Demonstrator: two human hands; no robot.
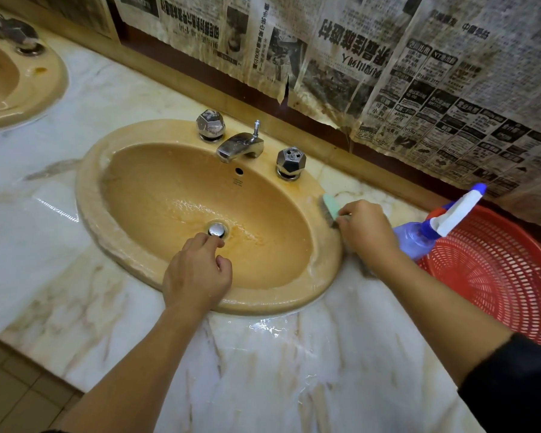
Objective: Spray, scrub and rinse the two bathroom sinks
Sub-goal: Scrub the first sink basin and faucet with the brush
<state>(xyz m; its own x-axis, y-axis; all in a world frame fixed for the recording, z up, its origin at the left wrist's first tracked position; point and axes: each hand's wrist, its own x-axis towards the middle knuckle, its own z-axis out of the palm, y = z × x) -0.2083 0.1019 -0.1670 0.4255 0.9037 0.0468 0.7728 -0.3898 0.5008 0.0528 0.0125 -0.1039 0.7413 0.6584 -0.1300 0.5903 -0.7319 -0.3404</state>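
Observation:
A tan oval sink (100, 195) is set in the marble counter, wet inside, with foam on its rim. My right hand (367, 229) grips a pale green scrub brush (329, 206) whose bristles press on the sink's right rim. My left hand (197, 273) hovers over the front of the basin with fingers loosely curled, holding nothing, just short of the chrome drain plug (216, 229). A chrome spout (239, 145) with two faceted knobs stands at the back. The second sink (49, 76) shows at the far left.
A blue spray bottle (428, 229) with a white trigger lies on the rim of a red plastic basket (506, 270) at the right. Old newspaper (388, 64) covers the wall behind. The marble counter (263, 364) is wet and soapy in front.

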